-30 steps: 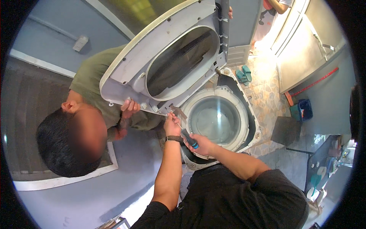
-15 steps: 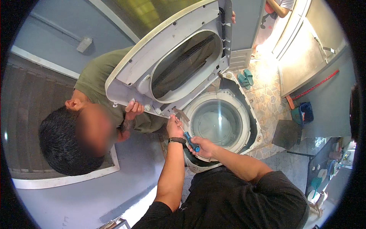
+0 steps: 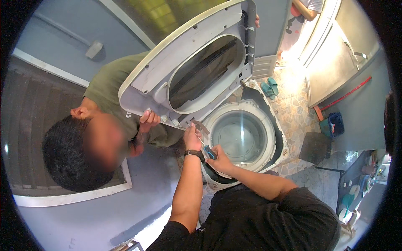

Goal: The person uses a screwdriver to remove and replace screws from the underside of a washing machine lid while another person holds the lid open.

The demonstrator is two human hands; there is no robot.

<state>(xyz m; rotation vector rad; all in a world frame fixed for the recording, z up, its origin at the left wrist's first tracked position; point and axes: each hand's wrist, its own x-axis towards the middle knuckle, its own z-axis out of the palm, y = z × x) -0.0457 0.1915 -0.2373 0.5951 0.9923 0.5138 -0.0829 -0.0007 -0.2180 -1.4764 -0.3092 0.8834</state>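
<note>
My right hand (image 3: 220,161) is closed round the blue and black handle of a screwdriver (image 3: 210,152). Its thin shaft points up and left toward my left hand (image 3: 192,138). Those left fingers are bent together at the lower corner of a white washing machine top cover (image 3: 140,85); what they pinch there is hidden. Beside the fingertips a small brownish strip (image 3: 202,127) hangs from the cover. The cover stands tilted up over the open washing machine (image 3: 268,161), whose round tub (image 3: 240,136) shows to the right of my hands.
A co-worker in a green shirt (image 3: 113,75) grips the cover's lower left edge with one hand (image 3: 149,119). Another person (image 3: 299,21) stands by the bright doorway. Green slippers (image 3: 270,88), a dark blue bin (image 3: 333,125) and a dark flat panel (image 3: 315,147) lie to the right.
My right hand has shifted slightly up and changed its hold on the screwdriver handle. The cover has tipped a little to the right. My left hand stays at the cover's corner.
</note>
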